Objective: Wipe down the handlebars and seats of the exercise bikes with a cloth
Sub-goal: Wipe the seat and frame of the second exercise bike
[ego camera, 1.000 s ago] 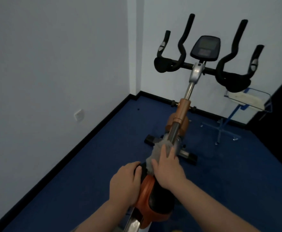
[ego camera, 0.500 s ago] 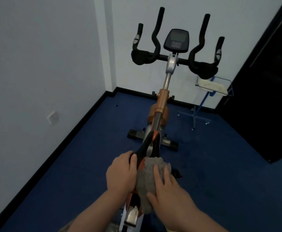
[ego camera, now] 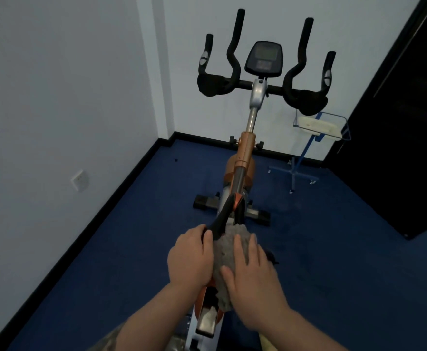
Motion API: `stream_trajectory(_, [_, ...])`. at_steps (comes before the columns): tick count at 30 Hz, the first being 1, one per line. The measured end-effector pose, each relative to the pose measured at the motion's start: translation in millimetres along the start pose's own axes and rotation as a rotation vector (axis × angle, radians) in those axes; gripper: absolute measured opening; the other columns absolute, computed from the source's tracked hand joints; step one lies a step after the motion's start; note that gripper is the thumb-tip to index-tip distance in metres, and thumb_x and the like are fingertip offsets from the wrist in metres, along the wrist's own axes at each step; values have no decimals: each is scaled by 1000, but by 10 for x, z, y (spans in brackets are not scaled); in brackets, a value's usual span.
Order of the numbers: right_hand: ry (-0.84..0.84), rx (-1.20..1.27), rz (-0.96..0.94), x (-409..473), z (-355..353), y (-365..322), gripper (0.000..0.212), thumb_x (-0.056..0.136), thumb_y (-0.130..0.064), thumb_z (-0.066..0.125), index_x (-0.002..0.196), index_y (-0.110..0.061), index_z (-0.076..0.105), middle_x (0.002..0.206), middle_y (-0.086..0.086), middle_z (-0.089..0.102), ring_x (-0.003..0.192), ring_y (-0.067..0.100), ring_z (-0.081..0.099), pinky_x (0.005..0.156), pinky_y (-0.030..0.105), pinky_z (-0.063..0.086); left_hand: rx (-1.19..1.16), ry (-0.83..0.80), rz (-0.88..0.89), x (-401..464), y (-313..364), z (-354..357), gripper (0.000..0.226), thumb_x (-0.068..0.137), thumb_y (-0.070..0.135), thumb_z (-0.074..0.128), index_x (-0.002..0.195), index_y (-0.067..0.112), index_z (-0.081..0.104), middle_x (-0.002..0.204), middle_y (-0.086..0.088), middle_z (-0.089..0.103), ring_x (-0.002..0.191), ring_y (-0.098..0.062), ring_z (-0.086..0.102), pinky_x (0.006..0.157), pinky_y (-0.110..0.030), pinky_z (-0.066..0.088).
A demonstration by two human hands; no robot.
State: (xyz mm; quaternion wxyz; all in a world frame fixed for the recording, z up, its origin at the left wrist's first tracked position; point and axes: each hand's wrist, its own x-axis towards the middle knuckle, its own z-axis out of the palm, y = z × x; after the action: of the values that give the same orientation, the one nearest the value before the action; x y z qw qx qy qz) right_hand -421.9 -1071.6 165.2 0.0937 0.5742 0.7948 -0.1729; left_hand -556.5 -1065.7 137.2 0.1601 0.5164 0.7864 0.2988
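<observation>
An orange and black exercise bike stands in the room's corner, facing away from me. Its black handlebars (ego camera: 235, 62) and console (ego camera: 263, 59) rise at the far end. The narrow black nose of the seat (ego camera: 222, 219) pokes out beyond my hands. My left hand (ego camera: 191, 257) grips the seat's left side, thumb lying near the nose. A grey cloth (ego camera: 226, 252) covers the seat's top, and my right hand (ego camera: 253, 282) presses flat on it with straight, spread fingers. Most of the seat is hidden under the cloth and hands.
A blue wire stand (ego camera: 320, 125) holding a white item stands right of the bike by the far wall. A dark door (ego camera: 410, 122) fills the right side. The left wall carries a socket (ego camera: 80, 180). Blue carpet surrounds the bike.
My right hand drew the cloth back from the seat's nose toward me, uncovering the nose. My left hand stayed on the seat's left side. The view swung right.
</observation>
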Motion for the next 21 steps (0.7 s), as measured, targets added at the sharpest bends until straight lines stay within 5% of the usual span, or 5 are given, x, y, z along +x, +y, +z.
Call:
stream_trajectory(5, [88, 166, 87, 593, -90, -29, 65, 103, -47, 20, 153, -24, -13, 157, 10, 20, 126, 29, 44, 98, 43, 43, 8, 14, 1, 15, -49, 55, 38, 101, 39, 30, 119, 26, 60, 112, 9, 63, 101, -10, 57, 83, -33, 48])
stream_trajectory(12, [148, 77, 25, 188, 26, -13, 67, 102, -51, 19, 154, -23, -12, 161, 6, 7, 136, 25, 31, 105, 41, 38, 13, 3, -11, 10, -36, 56, 38, 101, 35, 34, 132, 25, 54, 122, 9, 60, 108, -8, 55, 88, -29, 46])
stream_trajectory(18, [43, 333, 240, 840, -124, 37, 69, 101, -48, 28, 154, -15, 0, 136, 12, 53, 111, 30, 57, 82, 37, 47, 32, 4, -26, 25, -20, 36, 39, 101, 36, 34, 132, 25, 55, 123, 8, 61, 110, -11, 56, 88, -33, 47])
stream_trajectory(21, [87, 364, 259, 848, -123, 9, 61, 99, -47, 30, 147, -11, 18, 124, 11, 59, 103, 30, 59, 78, 38, 48, 31, -1, -31, 10, -18, 29, 38, 101, 36, 34, 132, 25, 54, 124, 7, 60, 110, -11, 55, 88, -32, 46])
